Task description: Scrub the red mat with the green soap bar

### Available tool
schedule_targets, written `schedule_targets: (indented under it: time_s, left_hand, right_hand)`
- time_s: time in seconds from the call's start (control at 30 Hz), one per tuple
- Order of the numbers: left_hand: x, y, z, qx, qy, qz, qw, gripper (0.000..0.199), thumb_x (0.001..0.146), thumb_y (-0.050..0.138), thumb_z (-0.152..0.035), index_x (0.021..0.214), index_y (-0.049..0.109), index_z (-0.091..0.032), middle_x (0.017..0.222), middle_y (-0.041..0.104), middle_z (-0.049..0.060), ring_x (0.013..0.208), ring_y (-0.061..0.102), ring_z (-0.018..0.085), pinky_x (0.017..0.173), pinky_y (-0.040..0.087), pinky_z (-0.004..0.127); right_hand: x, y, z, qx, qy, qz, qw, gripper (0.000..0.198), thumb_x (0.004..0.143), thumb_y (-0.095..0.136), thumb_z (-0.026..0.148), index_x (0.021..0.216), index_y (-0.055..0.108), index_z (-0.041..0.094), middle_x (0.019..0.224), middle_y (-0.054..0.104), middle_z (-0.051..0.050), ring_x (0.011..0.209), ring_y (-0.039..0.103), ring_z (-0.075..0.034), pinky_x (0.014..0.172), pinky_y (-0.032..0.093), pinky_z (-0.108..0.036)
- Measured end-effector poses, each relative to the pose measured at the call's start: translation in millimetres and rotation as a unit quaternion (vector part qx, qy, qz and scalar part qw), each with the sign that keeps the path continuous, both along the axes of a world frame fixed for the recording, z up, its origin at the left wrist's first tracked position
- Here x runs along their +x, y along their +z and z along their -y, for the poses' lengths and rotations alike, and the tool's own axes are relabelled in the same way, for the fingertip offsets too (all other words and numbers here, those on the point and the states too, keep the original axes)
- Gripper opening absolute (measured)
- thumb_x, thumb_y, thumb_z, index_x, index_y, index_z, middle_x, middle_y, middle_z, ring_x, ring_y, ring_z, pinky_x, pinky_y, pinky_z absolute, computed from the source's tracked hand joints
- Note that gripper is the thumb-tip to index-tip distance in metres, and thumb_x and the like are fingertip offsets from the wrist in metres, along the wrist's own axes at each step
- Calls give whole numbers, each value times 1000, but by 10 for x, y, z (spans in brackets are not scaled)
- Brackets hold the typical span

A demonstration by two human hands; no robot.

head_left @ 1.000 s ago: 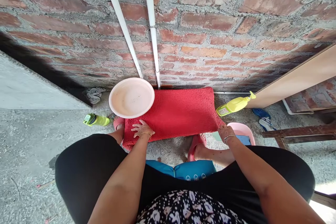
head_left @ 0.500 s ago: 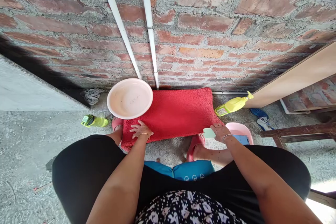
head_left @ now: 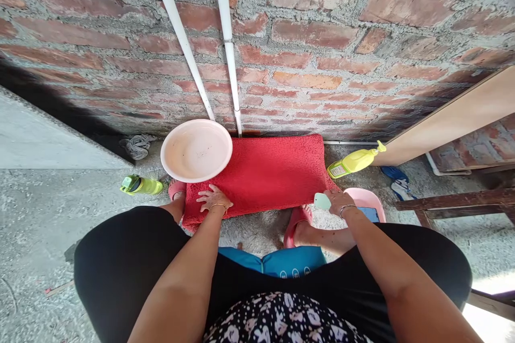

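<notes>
Your left hand point(head_left: 212, 200) lies flat and spread on the red cloth point(head_left: 277, 169). Your right hand point(head_left: 340, 203), back upward, grips a green tool point(head_left: 322, 201) at its edge.

Low worktop point(head_left: 281, 169), faced in red textured cloth point(head_left: 261, 190); its supports are hidden. Pale pink basin point(head_left: 196, 169) at the far left corner, rim reaching past the cloth's left edge; contact underneath not visible. Rest is on rough grey concrete floor point(head_left: 36, 230). Left side: green bottle point(head_left: 148, 186) upright, pale crumpled bundle point(head_left: 138, 146) near the wall point(head_left: 306, 32). Right side: yellow pump bottle point(head_left: 354, 162) upright just beside the cloth, pink tub point(head_left: 372, 199) part hidden, blue-and-white shoes point(head_left: 402, 190) farther out.
</notes>
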State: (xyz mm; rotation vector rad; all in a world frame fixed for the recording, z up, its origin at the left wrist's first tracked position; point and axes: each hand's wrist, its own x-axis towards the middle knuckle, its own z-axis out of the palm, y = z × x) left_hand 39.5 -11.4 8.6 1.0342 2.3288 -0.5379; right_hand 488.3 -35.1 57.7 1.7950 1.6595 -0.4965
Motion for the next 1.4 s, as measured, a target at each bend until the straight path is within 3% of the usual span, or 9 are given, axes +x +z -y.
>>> schedule_targets:
  time_s: [0.2,0.4,0.67,0.87,1.07,1.23,1.4]
  left_hand:
    - [14,0,-22,-10,5,-2,1000,129,55,84,-43,154,7,-16,156,6,35,142,13,53,94,43,66]
    - [30,9,-29,-13,10,0,1000,128,56,84,-42,154,6,-16,157,6,34,142,12,53,94,44,65]
    - [30,-10,-35,-6,10,-6,1000,127,54,84,-41,154,9,-16,156,8,35,142,15,53,93,44,66]
    - [34,-12,-44,-6,11,-9,1000,131,51,86,-40,154,10,-15,156,9,35,141,17,54,93,45,66]
    - [38,37,-42,-3,8,-3,1000,126,54,84,-40,154,11,-14,156,8,35,141,17,53,93,45,65]
    - [42,1,-56,-9,16,-9,1000,130,50,87,-40,154,11,-16,156,7,35,141,16,53,93,44,66]
    - [43,34,-40,-5,6,-5,1000,126,55,84,-41,154,10,-15,156,8,35,141,18,53,93,46,63]
  right_hand:
    - [301,161,50,-11,-79,124,989,56,74,61,19,128,53,14,121,56,-20,115,56,-35,92,41,-47]
    - [130,98,-10,5,-20,54,998,65,74,62,23,137,46,25,132,51,-14,123,49,-31,99,37,-46]
    - [276,126,29,20,-121,139,983,50,81,55,26,130,51,16,121,55,-19,115,54,-34,96,36,-50]
    - [124,85,-16,17,-62,82,995,66,79,59,27,142,40,20,132,49,-17,121,50,-31,100,36,-46]
    - [201,125,-7,19,-115,133,984,58,79,58,27,134,47,14,124,53,-21,117,53,-35,96,37,-50]
    - [131,158,-41,20,-105,48,993,65,78,60,32,139,41,18,132,48,-17,120,50,-32,99,38,-46]
    - [132,77,-32,1,-140,42,989,63,75,63,29,135,46,15,126,52,-19,119,52,-33,97,40,-45]
